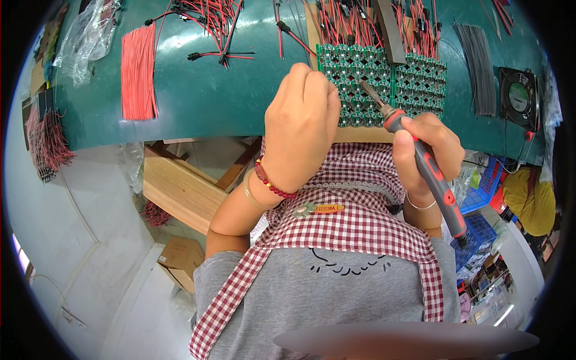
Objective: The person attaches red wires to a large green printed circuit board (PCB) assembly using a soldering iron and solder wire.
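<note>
My right hand [433,144] grips a grey and red soldering iron [427,165], its metal tip slanting up and left over a panel of small green circuit boards [354,111]. Whether the tip touches a board I cannot tell. At the panel's left edge my left hand [303,117] is closed, its back toward me; its fingertips and anything in them are hidden. Another green panel [421,90] lies close on the right. A dark bar [389,30] rests across the far part of the panels, among red and black leads with black connectors [348,21].
A bundle of red wires [138,72] lies left on the green tabletop [204,114], with loose connector leads [210,18] farther back. Black wires [476,69] and a square fan [519,99] are at the right. A plastic bag [90,45] sits far left. A wooden stool [180,186] stands below.
</note>
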`<move>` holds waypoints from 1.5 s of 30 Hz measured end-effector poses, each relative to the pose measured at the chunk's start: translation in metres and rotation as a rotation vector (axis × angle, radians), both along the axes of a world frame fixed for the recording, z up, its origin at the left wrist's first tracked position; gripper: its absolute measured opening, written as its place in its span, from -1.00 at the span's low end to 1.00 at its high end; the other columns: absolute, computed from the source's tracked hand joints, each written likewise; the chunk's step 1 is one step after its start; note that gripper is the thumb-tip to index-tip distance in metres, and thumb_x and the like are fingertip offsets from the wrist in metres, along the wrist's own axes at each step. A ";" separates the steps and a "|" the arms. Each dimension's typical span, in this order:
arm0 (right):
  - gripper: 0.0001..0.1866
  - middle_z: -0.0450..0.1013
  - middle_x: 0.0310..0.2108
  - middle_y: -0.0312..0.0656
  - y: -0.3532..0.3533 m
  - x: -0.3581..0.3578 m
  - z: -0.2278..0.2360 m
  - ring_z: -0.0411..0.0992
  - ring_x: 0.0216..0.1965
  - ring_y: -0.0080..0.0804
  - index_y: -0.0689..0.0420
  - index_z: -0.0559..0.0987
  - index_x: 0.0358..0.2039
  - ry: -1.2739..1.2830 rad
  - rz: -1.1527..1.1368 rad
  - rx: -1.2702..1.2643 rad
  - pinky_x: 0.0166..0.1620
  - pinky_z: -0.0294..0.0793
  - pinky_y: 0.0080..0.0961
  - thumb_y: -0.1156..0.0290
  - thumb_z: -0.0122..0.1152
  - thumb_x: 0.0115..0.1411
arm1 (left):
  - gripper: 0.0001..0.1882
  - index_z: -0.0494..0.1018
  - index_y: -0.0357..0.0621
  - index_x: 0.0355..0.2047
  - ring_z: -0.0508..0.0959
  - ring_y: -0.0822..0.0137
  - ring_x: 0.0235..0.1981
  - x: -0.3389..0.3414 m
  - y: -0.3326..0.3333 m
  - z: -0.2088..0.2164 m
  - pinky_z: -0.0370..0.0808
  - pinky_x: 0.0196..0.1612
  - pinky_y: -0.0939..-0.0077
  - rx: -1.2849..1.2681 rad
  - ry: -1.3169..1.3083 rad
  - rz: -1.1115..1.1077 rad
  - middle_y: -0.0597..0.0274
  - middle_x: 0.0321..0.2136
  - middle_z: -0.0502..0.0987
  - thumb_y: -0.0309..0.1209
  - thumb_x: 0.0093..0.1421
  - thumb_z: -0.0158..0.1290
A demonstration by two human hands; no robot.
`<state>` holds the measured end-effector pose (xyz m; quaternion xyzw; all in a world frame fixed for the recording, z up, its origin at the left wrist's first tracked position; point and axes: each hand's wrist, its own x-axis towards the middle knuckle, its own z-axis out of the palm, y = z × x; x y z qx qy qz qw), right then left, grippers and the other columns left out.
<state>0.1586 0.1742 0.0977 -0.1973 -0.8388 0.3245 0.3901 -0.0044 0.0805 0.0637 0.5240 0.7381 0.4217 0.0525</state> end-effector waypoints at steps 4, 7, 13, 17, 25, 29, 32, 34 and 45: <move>-0.83 0.41 -0.70 -0.15 -0.001 0.004 -0.001 0.38 -0.75 -0.36 0.27 0.52 -0.40 -0.020 0.006 -0.017 -0.65 0.34 -0.51 0.62 0.25 -0.08 | -0.83 0.36 -0.25 -0.48 0.47 0.21 -0.56 0.001 -0.004 0.003 0.42 -0.50 0.37 -0.040 0.039 0.002 0.15 -0.53 0.38 -0.66 0.01 0.15; -0.83 0.41 -0.71 -0.16 -0.006 0.012 0.002 0.39 -0.74 -0.36 0.28 0.52 -0.41 -0.012 0.031 -0.015 -0.65 0.35 -0.51 0.62 0.25 -0.08 | -0.84 0.37 -0.25 -0.49 0.48 0.22 -0.58 0.007 -0.013 0.010 0.42 -0.52 0.39 -0.073 0.032 -0.005 0.16 -0.54 0.39 -0.66 0.00 0.16; -0.83 0.43 -0.70 -0.14 -0.009 0.012 -0.006 0.42 -0.73 -0.35 0.28 0.52 -0.40 -0.026 0.049 0.027 -0.64 0.38 -0.51 0.61 0.26 -0.08 | -0.84 0.39 -0.26 -0.48 0.49 0.23 -0.57 0.011 -0.016 0.003 0.43 -0.53 0.40 -0.066 -0.011 -0.017 0.16 -0.54 0.39 -0.68 -0.01 0.16; -0.83 0.45 -0.67 -0.12 -0.010 0.012 -0.008 0.42 -0.73 -0.34 0.27 0.52 -0.41 -0.038 0.029 0.019 -0.63 0.39 -0.50 0.61 0.26 -0.09 | -0.84 0.38 -0.26 -0.48 0.47 0.21 -0.58 0.011 -0.012 0.000 0.41 -0.54 0.39 -0.034 -0.006 -0.020 0.15 -0.53 0.39 -0.68 -0.01 0.16; -0.81 0.43 -0.68 -0.13 -0.014 0.009 -0.007 0.42 -0.72 -0.34 0.26 0.52 -0.39 -0.053 0.031 0.028 -0.62 0.38 -0.50 0.61 0.27 -0.08 | -0.84 0.39 -0.25 -0.49 0.46 0.18 -0.56 0.012 -0.009 -0.003 0.40 -0.53 0.34 -0.058 -0.024 -0.034 0.15 -0.53 0.36 -0.68 -0.01 0.16; -0.82 0.42 -0.69 -0.14 -0.013 0.011 -0.003 0.40 -0.73 -0.35 0.27 0.52 -0.39 -0.065 0.050 0.054 -0.62 0.37 -0.50 0.59 0.27 -0.06 | -0.85 0.38 -0.26 -0.47 0.45 0.14 -0.52 0.013 -0.008 0.001 0.39 -0.50 0.32 -0.032 -0.055 -0.022 0.10 -0.48 0.36 -0.67 0.01 0.14; -0.82 0.43 -0.68 -0.13 -0.007 0.020 0.002 0.40 -0.73 -0.35 0.28 0.52 -0.38 -0.055 0.060 0.074 -0.64 0.36 -0.51 0.59 0.27 -0.06 | -0.85 0.37 -0.27 -0.43 0.46 0.11 -0.48 0.008 -0.011 0.006 0.41 -0.46 0.33 0.009 -0.022 0.069 0.06 -0.46 0.35 -0.68 0.03 0.12; -0.83 0.43 -0.69 -0.13 -0.006 0.015 0.000 0.40 -0.74 -0.36 0.28 0.52 -0.40 -0.015 0.036 0.078 -0.65 0.35 -0.51 0.59 0.27 -0.06 | -0.85 0.35 -0.28 -0.42 0.45 0.07 -0.47 0.003 -0.014 0.001 0.42 -0.44 0.27 -0.011 -0.054 0.039 0.03 -0.44 0.33 -0.66 0.04 0.12; -0.85 0.40 -0.72 -0.15 -0.002 -0.001 -0.015 0.37 -0.77 -0.38 0.27 0.52 -0.45 0.012 -0.004 -0.009 -0.67 0.34 -0.51 0.62 0.24 -0.12 | -0.85 0.36 -0.22 -0.45 0.48 0.08 -0.48 0.002 -0.005 0.000 0.44 -0.46 0.25 -0.095 -0.036 -0.014 0.09 -0.48 0.35 -0.60 0.02 0.14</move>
